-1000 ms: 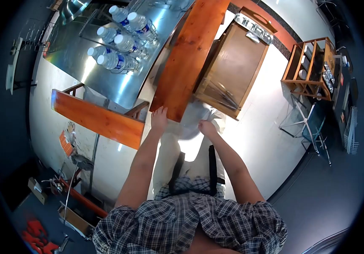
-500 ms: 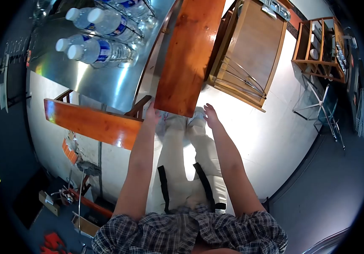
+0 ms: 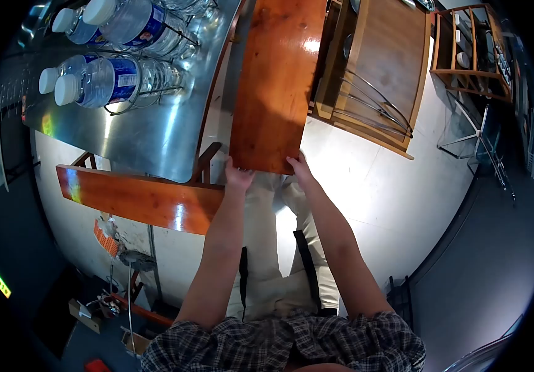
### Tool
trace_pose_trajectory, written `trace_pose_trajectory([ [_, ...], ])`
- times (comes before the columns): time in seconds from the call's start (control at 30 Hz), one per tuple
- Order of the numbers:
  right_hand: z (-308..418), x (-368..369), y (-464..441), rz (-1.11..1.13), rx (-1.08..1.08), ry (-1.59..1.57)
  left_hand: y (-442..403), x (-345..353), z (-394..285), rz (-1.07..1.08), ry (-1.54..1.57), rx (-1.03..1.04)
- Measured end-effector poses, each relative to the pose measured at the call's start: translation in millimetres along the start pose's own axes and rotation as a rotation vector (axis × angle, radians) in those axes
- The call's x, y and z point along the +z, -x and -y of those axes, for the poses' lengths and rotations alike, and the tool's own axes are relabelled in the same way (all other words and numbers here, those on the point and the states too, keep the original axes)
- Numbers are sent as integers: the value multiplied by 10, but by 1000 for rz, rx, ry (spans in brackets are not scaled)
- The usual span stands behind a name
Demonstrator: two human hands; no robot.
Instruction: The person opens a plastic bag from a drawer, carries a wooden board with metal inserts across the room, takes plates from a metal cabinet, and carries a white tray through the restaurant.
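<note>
Near the centre of the frame, you are grasping the near end of a long wooden bench (image 3: pixel 276 93), which is stretching up past the top edge of the frame. Your left hand (image 3: pixel 241 177) is gripping its left corner, fingers curling at the end, and your right hand (image 3: pixel 300 166) is gripping its right corner.

At the upper left, a shiny metal worktop (image 3: pixel 118 149) is carrying clear plastic bottles (image 3: pixel 87 93) with white caps, several of them sitting in a wire rack (image 3: pixel 155 93). Each of the nearer bottles is wearing a blue label (image 3: pixel 124 80); the foremost one is showing a pale printed panel, but its lettering is too small for you to be reading a brand.

Left of your arms, a second bench (image 3: pixel 136 195) is standing along the lower side of the worktop. At the upper right, a brown wooden panel (image 3: pixel 391 68) is lying just beside your bench, with thin metal rods (image 3: pixel 375 105) resting across it. Farther right, a wooden shelf unit (image 3: pixel 473 71) is standing above a metal-legged chair (image 3: pixel 481 133). Beneath everything, a pale floor (image 3: pixel 366 192) is catching bright light.
</note>
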State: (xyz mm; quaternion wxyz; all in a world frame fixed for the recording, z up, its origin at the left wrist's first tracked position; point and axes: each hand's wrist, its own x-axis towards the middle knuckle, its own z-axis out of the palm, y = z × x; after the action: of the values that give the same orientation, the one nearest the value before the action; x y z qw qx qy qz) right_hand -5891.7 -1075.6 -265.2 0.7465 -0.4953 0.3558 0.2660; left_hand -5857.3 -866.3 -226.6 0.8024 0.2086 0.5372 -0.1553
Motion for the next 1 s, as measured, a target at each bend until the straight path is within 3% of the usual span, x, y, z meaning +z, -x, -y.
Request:
trace_pose_trajectory([
  [0.07,58,160,20,5,-52,-8,-23,-3,-153,-8,34,-4],
  [0.17,215,398,244,-41,54,-22,17,-1,-331,-47,41,-57],
  [0.23,350,574,351,65,128,-116,54,9,-549,-98,-163,88],
  [0.47,471,956,359,123,74,-92,-97,-95,-943,-159,-237,93],
  [0.57,425,943,281,-44,106,-116,-94,6,-793,-187,-325,70],
  [0.67,110,873,105,23,-12,-15,-73,-64,-731,-155,-268,130],
  [0.73,-193,755,-57,26,-110,370,-68,-115,-704,-134,-237,160],
  [0.77,-230,731,-23,25,-110,370,3,-92,-678,-135,-238,160],
  [0.83,-204,747,174,-174,-45,614,165,-67,-592,-388,-460,198],
  [0.87,-99,756,295,-173,-50,616,215,-20,-549,-384,-457,201],
  [0.93,122,767,592,-228,-49,727,299,16,-437,-405,-808,270],
  [1.0,281,814,856,-246,-82,677,463,43,-269,-325,-925,318],
])
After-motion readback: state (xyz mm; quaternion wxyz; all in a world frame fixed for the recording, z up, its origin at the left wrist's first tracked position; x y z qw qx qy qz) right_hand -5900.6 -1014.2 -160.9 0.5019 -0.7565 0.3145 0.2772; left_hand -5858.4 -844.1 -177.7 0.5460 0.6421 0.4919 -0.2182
